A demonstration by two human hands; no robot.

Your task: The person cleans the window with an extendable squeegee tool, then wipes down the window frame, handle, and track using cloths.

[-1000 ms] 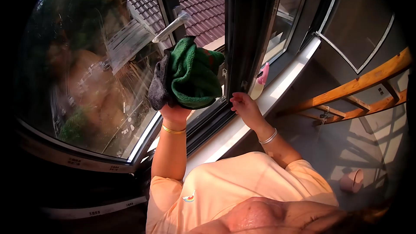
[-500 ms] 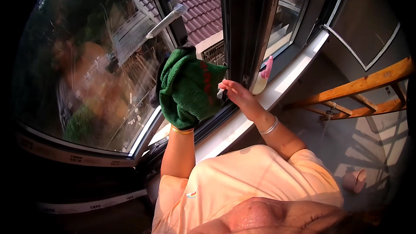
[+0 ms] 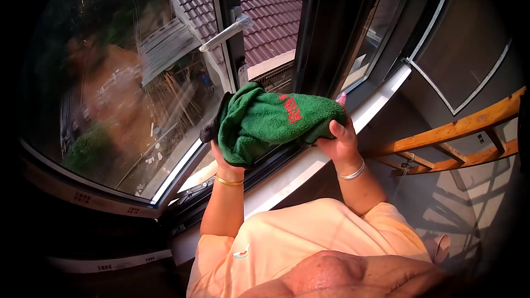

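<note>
A green cloth [image 3: 281,121] with red lettering and a dark grey underside is stretched between my two hands in front of the window. My left hand [image 3: 225,160] is at its left end, mostly covered by the cloth, with the fingers hidden beneath it. At the right end my right hand [image 3: 343,142] grips the cloth, thumb on top. A window handle [image 3: 226,33] in a whitish wrapping is just above the cloth, not touched by either hand.
The open window pane [image 3: 121,105] is at the left. A white sill [image 3: 298,172] runs diagonally below my hands. Part of a pink spray bottle [image 3: 342,99] shows behind the cloth. To the right are a wooden ladder [image 3: 458,127] and, on the floor, a pink bucket [image 3: 440,247].
My right hand has moved from beside the cloth to a grip on its right end. The cloth, earlier bunched over my left hand, is now drawn out sideways. The view has shifted slightly.
</note>
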